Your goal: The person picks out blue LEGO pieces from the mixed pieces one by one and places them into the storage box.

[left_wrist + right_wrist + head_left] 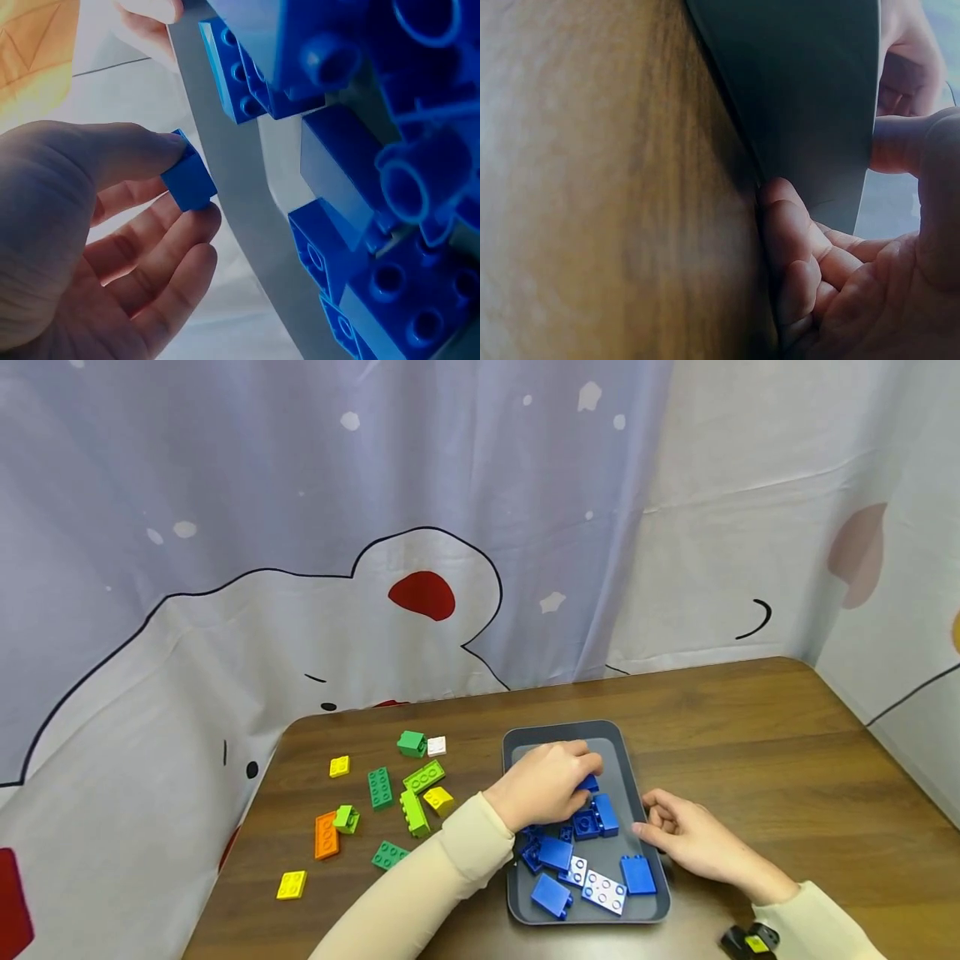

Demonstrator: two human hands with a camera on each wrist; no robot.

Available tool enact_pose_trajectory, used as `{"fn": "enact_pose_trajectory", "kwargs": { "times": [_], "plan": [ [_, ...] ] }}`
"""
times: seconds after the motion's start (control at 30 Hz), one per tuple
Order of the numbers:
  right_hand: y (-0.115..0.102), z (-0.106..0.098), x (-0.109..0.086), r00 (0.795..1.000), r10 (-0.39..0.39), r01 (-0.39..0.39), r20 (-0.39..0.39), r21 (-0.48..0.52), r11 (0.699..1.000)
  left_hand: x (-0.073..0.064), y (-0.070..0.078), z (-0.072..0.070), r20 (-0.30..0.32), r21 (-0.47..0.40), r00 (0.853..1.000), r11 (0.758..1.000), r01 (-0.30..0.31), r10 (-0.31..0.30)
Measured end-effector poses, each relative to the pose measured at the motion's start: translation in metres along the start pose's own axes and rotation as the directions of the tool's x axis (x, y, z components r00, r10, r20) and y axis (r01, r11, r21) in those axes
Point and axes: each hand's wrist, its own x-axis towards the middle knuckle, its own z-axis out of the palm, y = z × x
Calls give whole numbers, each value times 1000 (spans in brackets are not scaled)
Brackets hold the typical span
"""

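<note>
Between the thumb and fingertips of my left hand (546,783) a small blue building brick (190,178) is pinched, over the far part of the grey tray (514,912). In the head view that hand partly covers the brick. My right hand (686,831) holds the tray's right side, thumb at the rim and curled fingers against the outer wall (817,112). Inside the tray lie several blue bricks, among them a tall one (606,815) and one near the right wall (638,875). A white brick with studs (604,892) lies near the front.
Left of the tray, loose bricks are spread over the wooden table (750,735): green (380,788), lime (414,813), yellow (292,885), orange (326,836) and white (437,746). A printed curtain (300,485) hangs behind the table. A small black device (750,942) sits by my right sleeve.
</note>
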Motion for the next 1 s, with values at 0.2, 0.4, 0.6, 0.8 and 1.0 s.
{"fn": "enact_pose_trajectory", "kwargs": {
  "times": [0.2,0.4,0.6,0.8,1.0],
  "plan": [
    [2,1,0,1000,-4,4,-8,-9,1000,3,5,0,23,4,1000,1000,-18,18],
    [3,3,1,1000,-3,3,-5,-9,1000,-1,5,4,28,7,1000,1000,4,-4],
    [0,4,4,1000,-9,9,2,-11,1000,-26,0,0,87,-63,988,989,137,-131],
    [1,3,7,1000,-6,6,-3,-26,1000,-63,-14,-5,90,-115,965,960,257,-247],
    [3,1,5,1000,-15,15,0,-25,1000,-102,-26,-3,31,-170,947,932,319,-319]
  ]
}}
